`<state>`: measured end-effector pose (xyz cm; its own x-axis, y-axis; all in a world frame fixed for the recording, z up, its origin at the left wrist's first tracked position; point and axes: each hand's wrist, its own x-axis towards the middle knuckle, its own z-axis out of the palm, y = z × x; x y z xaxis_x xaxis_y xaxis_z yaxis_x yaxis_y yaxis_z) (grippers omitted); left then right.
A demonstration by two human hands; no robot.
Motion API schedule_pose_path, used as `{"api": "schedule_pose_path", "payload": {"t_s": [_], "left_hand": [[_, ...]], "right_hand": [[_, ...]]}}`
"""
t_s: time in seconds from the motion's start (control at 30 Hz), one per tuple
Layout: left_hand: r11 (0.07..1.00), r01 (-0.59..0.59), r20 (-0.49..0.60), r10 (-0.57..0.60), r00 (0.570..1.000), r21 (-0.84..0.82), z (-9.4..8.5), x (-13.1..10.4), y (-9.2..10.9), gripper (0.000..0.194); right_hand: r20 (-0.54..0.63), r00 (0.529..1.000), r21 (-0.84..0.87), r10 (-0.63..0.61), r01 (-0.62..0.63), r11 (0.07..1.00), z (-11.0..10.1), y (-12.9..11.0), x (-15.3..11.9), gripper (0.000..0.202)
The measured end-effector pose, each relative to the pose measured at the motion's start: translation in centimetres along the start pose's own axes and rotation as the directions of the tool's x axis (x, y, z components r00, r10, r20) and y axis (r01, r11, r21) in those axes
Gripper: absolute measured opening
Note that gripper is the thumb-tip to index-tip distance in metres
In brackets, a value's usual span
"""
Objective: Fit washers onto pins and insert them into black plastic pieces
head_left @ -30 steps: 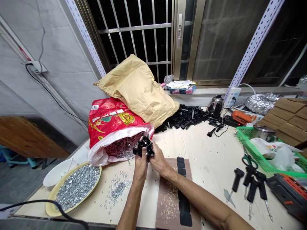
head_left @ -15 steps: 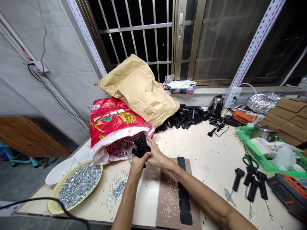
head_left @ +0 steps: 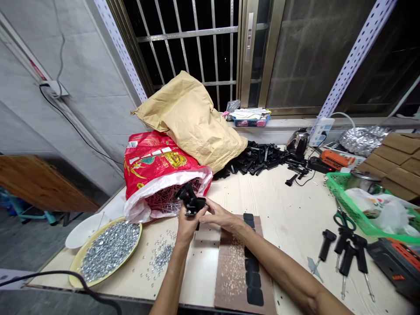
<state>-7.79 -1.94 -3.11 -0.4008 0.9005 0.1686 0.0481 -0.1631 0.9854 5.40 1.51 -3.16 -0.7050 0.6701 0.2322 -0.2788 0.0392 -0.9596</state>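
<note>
My left hand (head_left: 187, 225) is closed around a small bunch of black plastic parts (head_left: 190, 201), held up in front of the red sack's mouth. From the right, my right hand (head_left: 218, 215) pinches at the same bunch, its fingertips touching the lower right side; exactly which piece they grip is partly hidden. The red sack (head_left: 154, 162) lies on its side and holds many thin reddish-brown rods (head_left: 164, 199). Below my right forearm is a brown board (head_left: 229, 275) with a row of black rounded pads (head_left: 253, 280) and pale crumbs on it.
At the left edge, a yellow dish (head_left: 76, 267) full of metal washers overlaps a white dish (head_left: 74, 236). Loose washers (head_left: 162, 258) lie nearby. Behind are a tan paper sack (head_left: 193, 118) and a black parts heap (head_left: 259, 157). Black-handled drivers (head_left: 348, 262) and a green basket (head_left: 341, 197) stand right.
The black parts have turned in my left hand, now standing more upright and tilted left. My right fingers have slid down from the top of the bunch to its lower right side.
</note>
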Motion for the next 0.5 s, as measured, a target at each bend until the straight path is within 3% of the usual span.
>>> {"api": "schedule_pose_path", "payload": {"t_s": [0.1,0.23,0.33,0.4,0.5], "left_hand": [[0.955,-0.214,-0.123,0.242,0.962,0.203,0.4,-0.1,0.6,0.06],[0.927,-0.276,-0.286,0.345,0.894,0.256,1.2,-0.2,2.7,0.051],[0.939,-0.269,-0.331,0.33,0.884,0.216,1.5,0.1,3.9,0.049],[0.953,-0.215,-0.3,0.273,0.914,0.212,1.5,0.6,3.8,0.046],[0.986,0.017,-0.166,0.011,0.986,0.163,1.3,1.3,1.9,0.043]], "right_hand": [[-0.023,1.0,0.144,0.003,0.0,0.99,-0.9,-1.1,-0.7,0.074],[-0.173,0.985,0.073,-0.015,0.028,0.997,-1.8,-1.6,-1.5,0.064],[-0.255,0.966,-0.042,-0.04,0.031,0.999,-1.8,-1.5,-1.8,0.053],[-0.31,0.945,-0.146,-0.107,0.064,0.987,-1.7,-1.4,-1.7,0.045],[-0.4,0.896,-0.254,-0.194,0.095,0.962,-1.8,-1.4,-1.6,0.033]]}}
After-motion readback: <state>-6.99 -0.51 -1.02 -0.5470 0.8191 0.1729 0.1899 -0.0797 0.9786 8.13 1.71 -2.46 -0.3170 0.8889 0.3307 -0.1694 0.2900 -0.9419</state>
